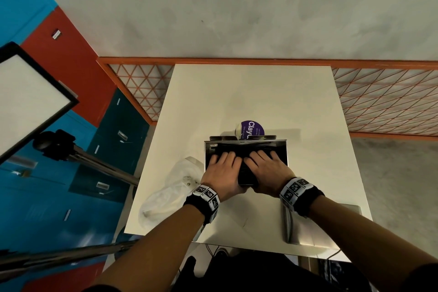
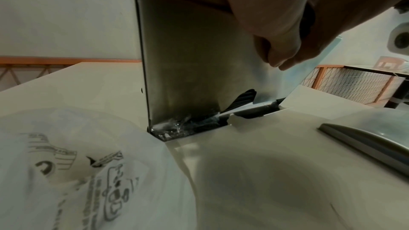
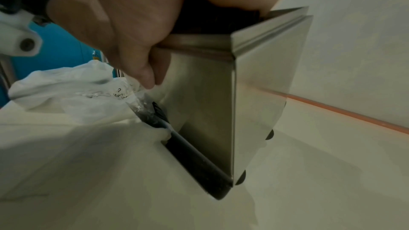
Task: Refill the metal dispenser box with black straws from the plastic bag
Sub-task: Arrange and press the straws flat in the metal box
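The open metal dispenser box (image 1: 282,143) stands mid-table. Black straws (image 1: 239,149) fill its top and are heaped above the rim (image 3: 210,20). My left hand (image 1: 222,168) and right hand (image 1: 265,168) lie side by side on the straws, fingers spread flat and pressing, thumbs hanging over the box's front face (image 2: 188,59). At the foot of the box, black straws lie in the dispensing tray (image 3: 194,155). The white plastic bag (image 1: 170,187) lies crumpled just left of the box, touching its base (image 2: 66,163).
A metal lid (image 1: 320,227) lies at the table's near right corner. A purple-labelled tub (image 1: 252,129) sits right behind the box. An orange mesh railing (image 1: 379,102) borders the table's far side. A tripod with a light panel (image 1: 28,99) stands at left.
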`<state>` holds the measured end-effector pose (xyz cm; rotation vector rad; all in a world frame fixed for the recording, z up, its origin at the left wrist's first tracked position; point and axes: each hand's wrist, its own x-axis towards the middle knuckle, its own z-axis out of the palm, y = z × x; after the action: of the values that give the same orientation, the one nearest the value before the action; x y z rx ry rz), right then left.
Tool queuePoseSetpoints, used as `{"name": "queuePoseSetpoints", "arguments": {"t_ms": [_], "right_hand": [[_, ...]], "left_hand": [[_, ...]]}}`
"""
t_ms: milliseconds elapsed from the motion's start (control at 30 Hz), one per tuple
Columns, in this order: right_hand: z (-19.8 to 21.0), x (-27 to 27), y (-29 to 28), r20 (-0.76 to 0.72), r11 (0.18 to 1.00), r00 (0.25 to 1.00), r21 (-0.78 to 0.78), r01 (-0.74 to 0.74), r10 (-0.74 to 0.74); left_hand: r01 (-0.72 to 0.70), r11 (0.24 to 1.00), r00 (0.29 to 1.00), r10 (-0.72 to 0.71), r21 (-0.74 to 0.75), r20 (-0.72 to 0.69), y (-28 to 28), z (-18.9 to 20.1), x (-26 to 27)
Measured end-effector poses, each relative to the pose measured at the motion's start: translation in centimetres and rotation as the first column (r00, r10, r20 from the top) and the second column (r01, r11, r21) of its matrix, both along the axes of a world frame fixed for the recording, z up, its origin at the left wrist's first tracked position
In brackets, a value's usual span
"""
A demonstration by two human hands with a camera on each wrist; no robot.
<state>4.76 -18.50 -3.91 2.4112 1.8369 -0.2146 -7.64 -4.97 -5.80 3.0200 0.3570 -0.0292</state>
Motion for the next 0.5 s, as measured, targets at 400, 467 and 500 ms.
{"name": "queuePoseSetpoints", "arguments": {"t_ms": [400,467,500], "right_hand": [[-0.21,0.29,0.40,-0.063,0.997,0.996,-0.056,0.057,-0.061],[-0.18,0.45,0.56,-0.076,0.994,0.993,-0.070,0.080,-0.085],[-0.18,0.52,0.60,-0.084,0.993,0.992,-0.078,0.092,-0.098]], "left_hand": [[-0.019,0.999,0.996,0.015,-0.047,-0.088,0.24,-0.22,0.56],[-0.028,0.998,0.995,0.022,-0.063,-0.094,0.33,-0.18,0.78],[-0.032,0.997,0.995,0.025,-0.071,-0.098,0.38,-0.16,0.89]]}}
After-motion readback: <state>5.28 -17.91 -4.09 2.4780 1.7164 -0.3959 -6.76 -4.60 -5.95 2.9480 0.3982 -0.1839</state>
